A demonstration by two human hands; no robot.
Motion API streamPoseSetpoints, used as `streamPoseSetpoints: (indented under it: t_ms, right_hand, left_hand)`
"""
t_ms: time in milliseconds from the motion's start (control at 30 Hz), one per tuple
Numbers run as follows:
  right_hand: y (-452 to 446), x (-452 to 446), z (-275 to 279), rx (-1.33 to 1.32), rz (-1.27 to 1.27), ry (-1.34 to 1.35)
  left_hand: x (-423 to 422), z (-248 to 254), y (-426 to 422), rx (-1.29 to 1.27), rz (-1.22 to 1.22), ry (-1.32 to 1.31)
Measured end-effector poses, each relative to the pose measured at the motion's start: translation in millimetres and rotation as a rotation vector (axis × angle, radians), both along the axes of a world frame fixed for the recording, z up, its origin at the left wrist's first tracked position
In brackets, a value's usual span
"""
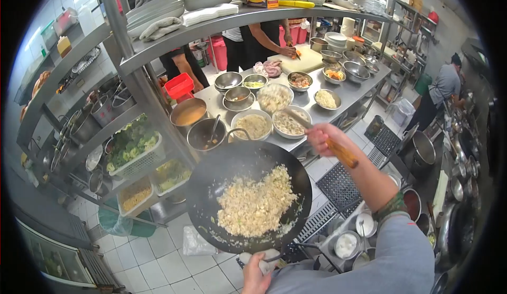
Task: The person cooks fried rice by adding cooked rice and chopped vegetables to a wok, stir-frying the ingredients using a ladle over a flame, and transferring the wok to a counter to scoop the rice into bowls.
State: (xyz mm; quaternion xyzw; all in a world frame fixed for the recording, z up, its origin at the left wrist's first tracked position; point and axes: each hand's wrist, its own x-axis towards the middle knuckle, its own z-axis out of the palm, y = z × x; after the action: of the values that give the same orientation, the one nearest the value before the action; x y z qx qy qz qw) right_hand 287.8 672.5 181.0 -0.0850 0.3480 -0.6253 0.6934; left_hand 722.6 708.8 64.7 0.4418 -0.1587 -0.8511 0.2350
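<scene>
My left hand (255, 276) grips the near handle of a large dark wok (203, 209) through a folded grey cloth (266, 257). Steaming fried rice (256, 201) with pale bits lies in the wok, which is tilted toward me. Above and right of the wok, my right hand (323, 137) is closed round a long cooking utensil with a wooden handle (342, 153). Its shaft points away to the upper left, over a bowl of pale food (288, 127); I cannot make out the kind of its head. Another bowl of pale food (252, 125) stands just beyond the wok's far rim.
A steel counter (317, 120) beyond holds several metal bowls and a cutting board (306, 59), where another person's hand (289, 51) works. Left stands a shelf with a broccoli basket (138, 157). At right, a person in grey (444, 85) stands by hanging ladles.
</scene>
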Motion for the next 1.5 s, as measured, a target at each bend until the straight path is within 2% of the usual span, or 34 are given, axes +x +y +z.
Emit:
streamPoseSetpoints:
  t_ms: [33, 100, 133, 167, 200, 233, 300, 367, 433, 467, 533, 567, 633, 700, 767, 833, 900, 967, 1067, 1100, 1133, 1200, 1233, 1267, 1333, 1400, 1467, 1500]
  right_hand:
    - [-19.8, -18.6, -5.1, -0.002, 0.005, -0.008]
    - [-56.8, -48.8, -17.5, 0.245, -0.092, 0.547]
    - [-69.6, -56.3, -30.4, 0.244, -0.089, 0.539]
    - [-82.1, -63.8, -43.4, 0.392, -0.092, 1.074]
    - [-95.1, -73.1, -58.6, 0.532, -0.094, 1.613]
    - [-102.9, -78.4, -81.0, 0.528, -0.090, 1.606]
    - [-111.7, -84.0, -116.9, 0.569, -0.272, 2.026]
    - [-111.9, -81.4, -118.1, 0.611, -0.255, 2.033]
    - [-103.2, -69.2, -94.8, 0.661, -0.253, 2.042]
    - [-95.5, -60.3, -78.9, 0.644, -0.285, 1.987]
    - [-72.9, -49.4, -57.8, 0.520, -0.382, 1.941]
    - [-52.4, -47.5, -51.9, 0.415, -0.444, 1.940]
    - [6.6, -30.7, -19.0, 0.269, -0.431, 1.849]
    - [69.1, 13.2, 28.2, 0.148, -0.419, 1.752]
    - [107.8, 63.5, 82.0, 0.283, -0.296, 1.285]
    - [124.7, 92.7, 94.6, 0.149, -0.314, 1.242]
    - [155.9, 113.5, 118.4, 0.090, -0.334, 1.260]
    - [202.4, 141.3, 127.4, 0.176, -0.305, 1.220]
    - [222.8, 176.6, 124.3, 0.247, -0.299, 1.172]
    - [217.3, 185.2, 121.8, 0.249, -0.304, 1.187]
    - [219.6, 191.3, 125.3, 0.233, -0.318, 1.206]
    - [219.7, 201.1, 129.3, 0.402, -0.219, 1.353]
    - [227.2, 187.8, 111.7, 0.388, -0.242, 1.547]
    - [233.1, 192.1, 107.0, 0.388, -0.248, 1.539]
    - [239.5, 201.9, 98.3, 0.677, -0.028, 1.888]
    - [213.0, 238.6, 87.3, 0.650, 0.162, 1.441]
    - [188.7, 255.2, 54.5, 0.379, 0.168, 0.609]
    - [178.3, 252.3, 44.7, 0.330, 0.146, 0.376]
  left_hand:
    - [2.3, -6.8, -0.9, -0.010, -0.013, -0.004]
    - [1.2, 2.4, -3.3, 0.007, -0.016, -0.050]
    - [3.3, 10.4, -2.5, 0.030, -0.026, -0.090]
    - [5.8, 19.3, -0.7, 0.027, -0.022, -0.096]
    - [8.6, 28.8, 0.8, -0.108, -0.136, -0.150]
    - [10.6, 32.3, 1.0, -0.239, -0.252, -0.206]
    - [9.1, 26.4, -3.0, -0.194, -0.195, -0.206]
    - [18.1, 12.5, -4.5, -0.142, -0.151, -0.206]
    - [32.2, -9.0, -14.0, -0.312, -0.335, -0.342]
    - [28.6, 4.7, -14.9, -0.312, -0.341, -0.340]
    - [16.3, 52.1, -15.8, -0.659, -0.539, -0.712]
    - [23.0, 62.2, -11.4, -0.653, -0.544, -0.709]
    - [33.7, 75.1, -10.2, -0.624, -0.533, -0.553]
    - [35.0, 89.5, -8.2, -0.017, -0.094, -0.090]
    - [3.7, 104.6, -25.1, -0.062, -0.111, -0.030]
    - [-13.3, 92.6, -43.1, -0.202, -0.204, 0.099]
    - [2.0, 58.4, -35.8, -0.196, -0.235, 0.169]
    - [27.0, 52.1, -14.8, -0.168, -0.262, 0.259]
    - [34.1, 40.4, -9.6, -0.196, -0.271, 0.229]
    - [21.5, 96.1, -16.6, -0.223, -0.317, 0.254]
    - [10.8, 84.6, -24.6, -0.195, -0.252, 0.324]
    - [11.8, 93.4, -13.4, -0.272, -0.214, 0.274]
    - [11.5, 93.1, -4.8, -0.298, -0.237, 0.262]
    - [13.8, 81.3, 2.3, -0.302, -0.242, 0.256]
    - [10.6, 52.0, 9.8, -0.768, -0.135, 0.253]
    - [9.7, 50.6, 11.2, -0.895, -0.062, 0.229]
    - [7.9, 49.7, -2.5, -0.784, -0.134, 0.120]
    - [13.7, 59.9, -15.1, -0.619, -0.227, 0.098]
